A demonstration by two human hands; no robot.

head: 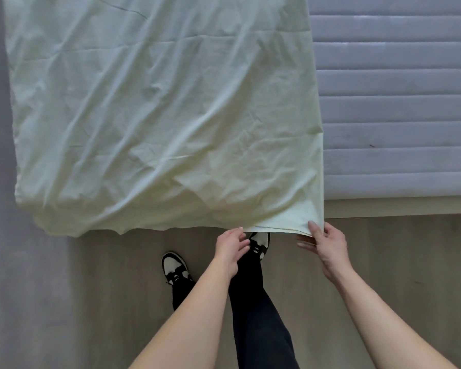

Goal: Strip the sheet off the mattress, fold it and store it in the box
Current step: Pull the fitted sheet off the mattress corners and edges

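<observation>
Sheet, pale yellow-green and creased, lies spread over the left part of the mattress, its near edge hanging down past the mattress's front edge toward the wooden floor. Its right edge runs straight from the far side to the near side, leaving the right part of the mattress bare: a grey-lilac surface quilted in horizontal bands. Under that bare part a light strip of the bed base shows along the front edge.

At the sheet's near right corner the right hand pinches the hem, thumb on top of the cloth and fingers curled beneath it. The left hand is just beside the same hem, a little to the left, its fingers loosely bent with the tips at the cloth's edge; whether they actually grip it cannot be told.

Below, two black-and-white sneakers and dark trousers stand on the floor, the right foot forward under the hanging hem. No container appears in this view.
</observation>
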